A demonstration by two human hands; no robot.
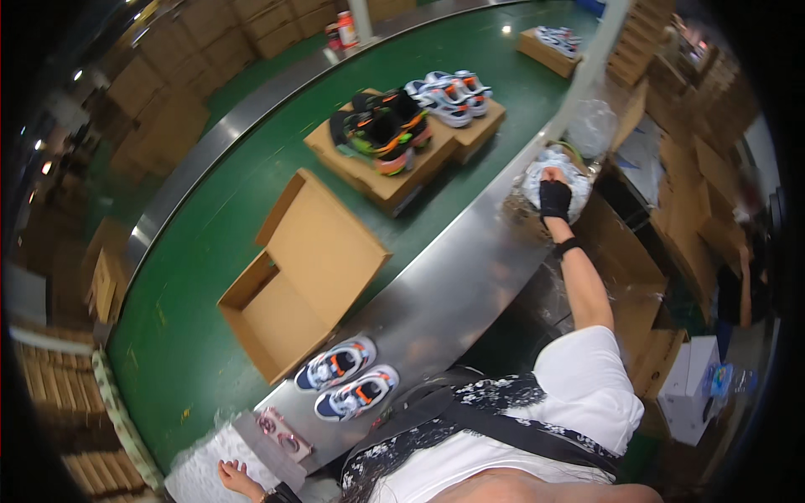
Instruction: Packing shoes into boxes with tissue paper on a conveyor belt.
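My right hand (pixel 554 194), in a black fingerless glove, reaches far out to the right into a container of crumpled whitish packets (pixel 533 178). Its fingers look drawn together among them; whatever they hold is too small to make out. At the lower left my left hand (pixel 241 479) is over a pile of white tissue paper (pixel 201 459), fingers apart and nothing gripped. Two white, navy and orange sneakers (pixel 358 392) stand side by side on the metal ledge in front of me. Beyond them lies an open, bare cardboard shoebox (pixel 289 293) with its lid folded back.
On the green conveyor (pixel 201 335), black multicoloured shoes (pixel 381 126) and white sneakers (pixel 450 96) sit on closed boxes. Farther off is another box (pixel 547 52) with shoes. A metal ledge (pixel 444 293) edges the belt. Patterned reddish sheets (pixel 283 433) lie beside the tissue; cartons (pixel 671 210) crowd the right.
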